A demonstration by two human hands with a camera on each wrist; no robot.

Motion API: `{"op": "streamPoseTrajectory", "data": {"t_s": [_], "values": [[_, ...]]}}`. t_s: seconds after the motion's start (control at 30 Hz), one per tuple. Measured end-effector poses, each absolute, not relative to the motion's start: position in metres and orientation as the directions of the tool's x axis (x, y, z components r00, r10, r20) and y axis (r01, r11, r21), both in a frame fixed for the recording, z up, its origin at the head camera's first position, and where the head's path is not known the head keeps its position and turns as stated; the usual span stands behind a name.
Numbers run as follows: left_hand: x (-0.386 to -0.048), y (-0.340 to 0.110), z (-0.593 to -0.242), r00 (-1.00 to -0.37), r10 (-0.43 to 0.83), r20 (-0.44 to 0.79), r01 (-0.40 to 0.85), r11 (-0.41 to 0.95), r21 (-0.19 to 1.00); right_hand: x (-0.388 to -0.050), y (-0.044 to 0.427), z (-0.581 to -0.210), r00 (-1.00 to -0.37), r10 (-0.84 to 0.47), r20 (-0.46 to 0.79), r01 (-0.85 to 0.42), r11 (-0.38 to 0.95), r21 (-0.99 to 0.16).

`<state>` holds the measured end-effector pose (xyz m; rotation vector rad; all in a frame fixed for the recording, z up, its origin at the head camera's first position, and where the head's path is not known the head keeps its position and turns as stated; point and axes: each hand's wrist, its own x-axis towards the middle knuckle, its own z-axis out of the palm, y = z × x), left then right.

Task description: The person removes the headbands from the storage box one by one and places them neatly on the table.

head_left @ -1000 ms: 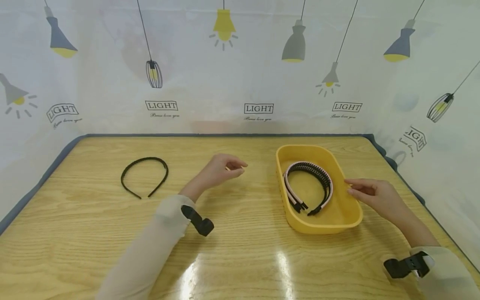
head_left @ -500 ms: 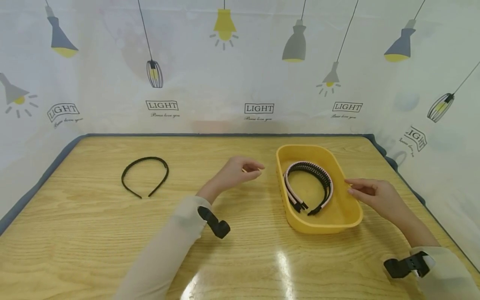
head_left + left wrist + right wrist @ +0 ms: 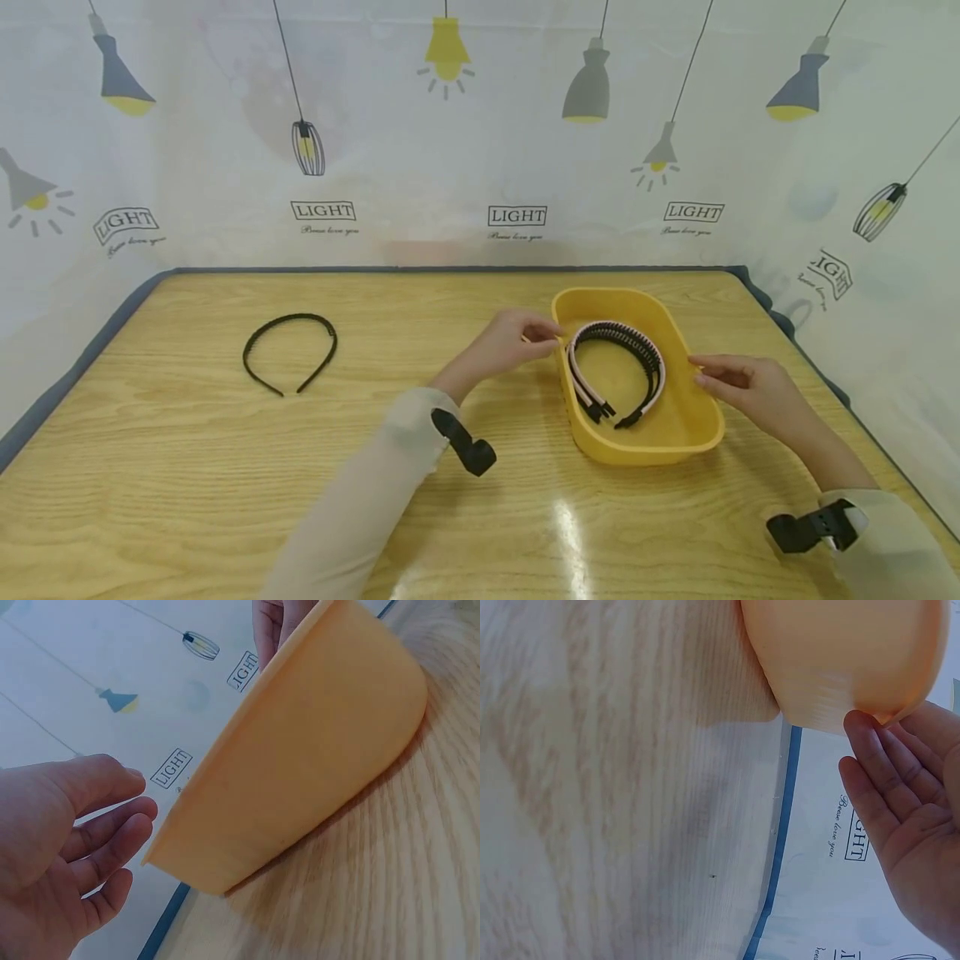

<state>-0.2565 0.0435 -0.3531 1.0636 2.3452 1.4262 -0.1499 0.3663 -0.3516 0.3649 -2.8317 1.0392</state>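
Note:
A yellow plastic basket (image 3: pixel 678 408) stands on the right half of the table, holding several headbands (image 3: pixel 651 398), pink and black, nested together. On its right rim, my right hand (image 3: pixel 765 400) pinches the edge; in the right wrist view its fingers (image 3: pixel 881 769) lie against the outside wall below the rim. My left hand (image 3: pixel 510 343) is at the left rim, fingers loosely bent. The left wrist view shows a small gap between the left fingertips (image 3: pixel 142 817) and the basket, with nothing held. A thin black headband (image 3: pixel 330 354) lies alone on the table's left.
The wooden table (image 3: pixel 187 467) has a dark blue edging along its back and sides. Behind it hangs a white backdrop (image 3: pixel 405 150) printed with lamps and the word LIGHT. A black wrist camera (image 3: pixel 465 442) sits on each sleeve.
My left hand has moved right across the table, from the middle to the basket's left rim. The right hand, the basket and the lone headband have stayed in place.

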Motion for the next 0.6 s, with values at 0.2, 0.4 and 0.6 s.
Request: {"op": "streamPoseTrajectory", "data": {"t_s": [0.2,0.4,0.6], "values": [[-0.255,0.056,-0.351,-0.719,0.671,0.18,0.46,0.265,0.848,-0.151,0.367,-0.352,-0.965,-0.19,0.179,-0.26,0.735,-0.627],[-0.257,0.068,-0.351,-0.72,0.675,0.163,0.447,0.271,0.852,-0.151,0.368,-0.352,-0.967,-0.184,0.173,-0.253,0.734,-0.631],[-0.26,0.077,-0.352,-0.728,0.67,0.147,0.438,0.289,0.852,-0.15,0.367,-0.352,-0.97,-0.175,0.165,-0.241,0.737,-0.631]]}}
